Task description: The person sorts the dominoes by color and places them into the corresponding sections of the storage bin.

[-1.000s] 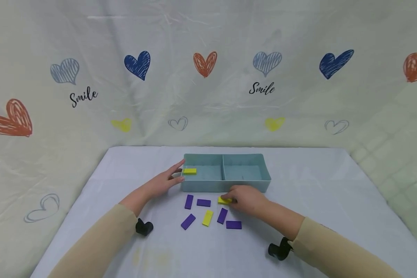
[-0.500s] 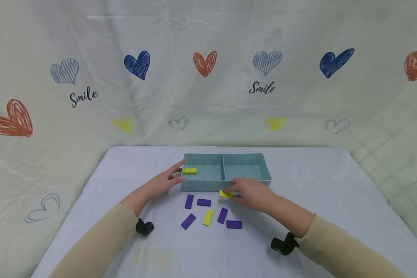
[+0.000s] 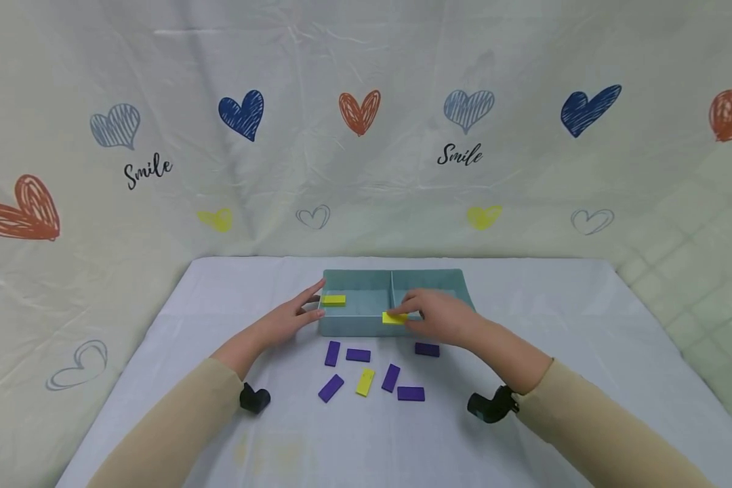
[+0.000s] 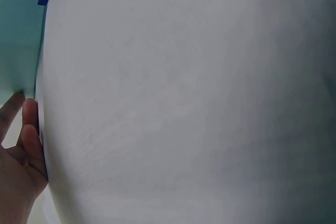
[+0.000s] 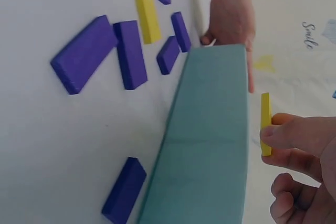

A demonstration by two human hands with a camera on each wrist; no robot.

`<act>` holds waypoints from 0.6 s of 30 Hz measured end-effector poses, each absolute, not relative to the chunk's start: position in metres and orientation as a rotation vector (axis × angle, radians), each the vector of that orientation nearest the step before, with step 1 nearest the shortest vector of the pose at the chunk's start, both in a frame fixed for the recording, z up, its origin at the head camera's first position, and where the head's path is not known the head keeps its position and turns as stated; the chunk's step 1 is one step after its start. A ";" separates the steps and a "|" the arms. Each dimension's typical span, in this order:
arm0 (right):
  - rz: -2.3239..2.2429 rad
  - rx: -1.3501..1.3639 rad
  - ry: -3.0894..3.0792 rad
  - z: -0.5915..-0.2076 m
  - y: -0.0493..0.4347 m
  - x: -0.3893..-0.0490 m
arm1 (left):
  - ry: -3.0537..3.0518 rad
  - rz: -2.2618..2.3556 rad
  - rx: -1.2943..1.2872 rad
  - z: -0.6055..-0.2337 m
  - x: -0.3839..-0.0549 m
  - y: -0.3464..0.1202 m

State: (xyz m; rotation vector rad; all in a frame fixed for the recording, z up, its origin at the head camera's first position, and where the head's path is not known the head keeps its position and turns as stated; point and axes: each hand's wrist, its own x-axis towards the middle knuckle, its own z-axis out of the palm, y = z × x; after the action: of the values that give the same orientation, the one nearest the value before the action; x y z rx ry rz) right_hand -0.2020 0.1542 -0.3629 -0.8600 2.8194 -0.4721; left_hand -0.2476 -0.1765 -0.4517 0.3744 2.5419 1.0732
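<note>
My right hand (image 3: 442,316) pinches a yellow block (image 5: 266,141) between thumb and fingers, above the front wall of the teal two-compartment box (image 3: 355,327). My left hand (image 3: 280,323) touches the box's left end with its fingers spread out; the left wrist view shows the fingertips against that end. Another yellow block (image 3: 333,300) lies in the left compartment, beside the left wall. On the table in front of the box lie a yellow block (image 3: 364,382) and several purple blocks (image 3: 411,394). The right hand hides part of the right compartment.
A white cloth covers the table (image 3: 317,447). Behind it hangs a pale sheet (image 3: 396,190) printed with hearts and words. Each wrist wears a black camera mount (image 3: 254,398). One purple block (image 3: 427,349) lies close to the box's front, below the right hand.
My right hand has lifted the yellow block from the table, up to the box's front rim. A purple block beneath the hand has come into sight. The left hand has stayed put.
</note>
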 end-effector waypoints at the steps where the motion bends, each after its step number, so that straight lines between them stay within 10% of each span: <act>1: -0.478 -0.877 2.822 -0.362 0.154 -0.204 | 2.544 1.072 0.376 -0.451 -0.248 -0.177; 18: -0.545 -0.756 2.741 -0.358 0.120 -0.241 | 2.543 1.069 0.346 -0.451 -0.247 -0.176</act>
State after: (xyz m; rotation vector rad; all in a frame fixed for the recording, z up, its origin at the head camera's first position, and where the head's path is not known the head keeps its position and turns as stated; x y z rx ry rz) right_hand -0.2410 0.1199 -0.3581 -0.7558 2.7409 -0.5449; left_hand -0.2472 -0.1757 -0.4513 0.3461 2.5428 1.0692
